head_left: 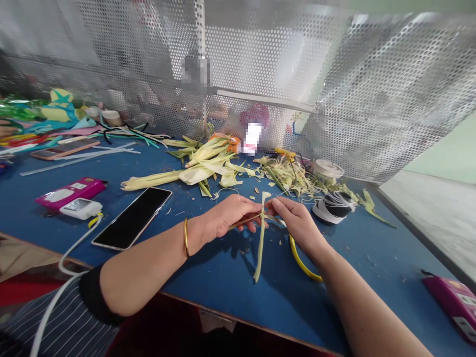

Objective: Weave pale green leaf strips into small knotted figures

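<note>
My left hand (226, 216) is closed in a pinch on a thin brown stick (245, 220) that runs across the blue table (223, 282). My right hand (295, 220) pinches a pale green leaf strip (261, 243) where it crosses the stick; the strip hangs down toward me and its short upper end sticks up. A gold bangle circles my left wrist. A yellow curved band (299, 260) lies under my right wrist.
A pile of green-yellow leaves (201, 168) and shredded scraps (297, 181) lie behind my hands. A spool of white thread (332, 206), a black phone (132, 218), a pink device (70, 191), a white charger with cable (80, 208). Perforated metal screen behind.
</note>
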Available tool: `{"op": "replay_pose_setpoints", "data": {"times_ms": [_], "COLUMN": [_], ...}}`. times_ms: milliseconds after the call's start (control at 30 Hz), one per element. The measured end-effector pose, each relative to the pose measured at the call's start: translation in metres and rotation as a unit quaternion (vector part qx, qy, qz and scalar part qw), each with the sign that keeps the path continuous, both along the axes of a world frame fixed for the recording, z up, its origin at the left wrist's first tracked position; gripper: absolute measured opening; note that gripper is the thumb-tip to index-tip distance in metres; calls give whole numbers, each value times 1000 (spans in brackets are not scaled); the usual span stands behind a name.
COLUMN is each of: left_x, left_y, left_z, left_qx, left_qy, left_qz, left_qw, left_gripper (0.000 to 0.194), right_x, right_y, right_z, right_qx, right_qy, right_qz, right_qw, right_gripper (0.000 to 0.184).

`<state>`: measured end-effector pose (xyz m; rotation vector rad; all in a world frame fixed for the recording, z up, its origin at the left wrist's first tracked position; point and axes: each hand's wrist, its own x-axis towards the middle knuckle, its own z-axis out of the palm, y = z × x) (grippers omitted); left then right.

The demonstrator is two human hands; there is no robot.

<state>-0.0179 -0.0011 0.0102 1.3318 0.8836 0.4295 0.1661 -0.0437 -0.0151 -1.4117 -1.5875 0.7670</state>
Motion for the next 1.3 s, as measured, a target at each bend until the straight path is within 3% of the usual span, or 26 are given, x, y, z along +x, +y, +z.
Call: {"op": "replay_pose_setpoints", "data": {"times_ms": [167, 333, 600, 733, 967, 1100, 1233, 1300], "left_x": [-1, 0, 2, 4, 4, 5, 6, 5], "left_y": [5, 6, 0, -4, -3, -3, 1, 4], "left_z": [-7, -13, -10, -11, -13, -12, -10, -9], "left_qx": [9, 35, 65, 64, 55, 9, -103, -123], "left_qy": [-18, 0, 26, 44, 38, -3, -92, -137], "left_qz": [27, 14, -26, -39, -52, -6, 76, 102], "left_qw": [999, 999, 997, 996, 996, 1000, 987, 978], "left_gripper": [26, 20, 21, 18, 21, 18, 12, 6], "right_x": [3, 5, -7, -15, -15, -12, -11, -15], "right_y": [-1, 0, -1, -5, -3, -5, -14, -20], "right_z": [2, -1, -2, -7, -19, -14, -1, 3], "right_qx": [-26, 24, -13, -10, 85, 115, 268, 328], "right_qy": [-39, -15, 40, 98, 26, -12, -139, -215], "right_qz": [18, -29, 6, -36, -116, -147, -176, -107], "right_qw": [999, 999, 999, 995, 989, 982, 937, 913], "right_gripper": [36, 22, 32, 31, 27, 23, 18, 16]}}
